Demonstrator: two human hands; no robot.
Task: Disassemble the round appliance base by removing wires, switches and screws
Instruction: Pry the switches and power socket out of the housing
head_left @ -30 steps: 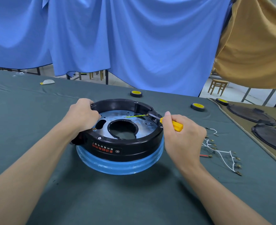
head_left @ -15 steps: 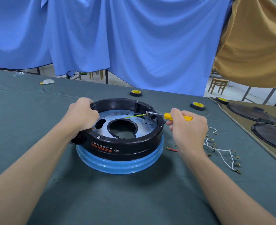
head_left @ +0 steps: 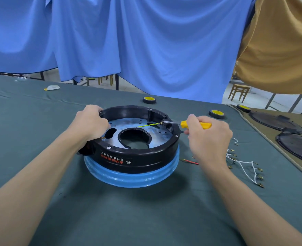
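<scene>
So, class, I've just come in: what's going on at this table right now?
A person is working on a round black appliance base. The left hand grips its left rim; the right hand holds a yellow-handled screwdriver with the tip at the inner right wall, where a yellow-green wire ends. Loose white wires lie on the cloth to the right.

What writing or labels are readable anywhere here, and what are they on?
"多功能电热锅": red, upside down, on the label on the appliance base wall; likely reading.
White characters beside it: too small to read.
Round logo there: no legible letters.
Yellow tops of the tape rolls: blurred.
</scene>
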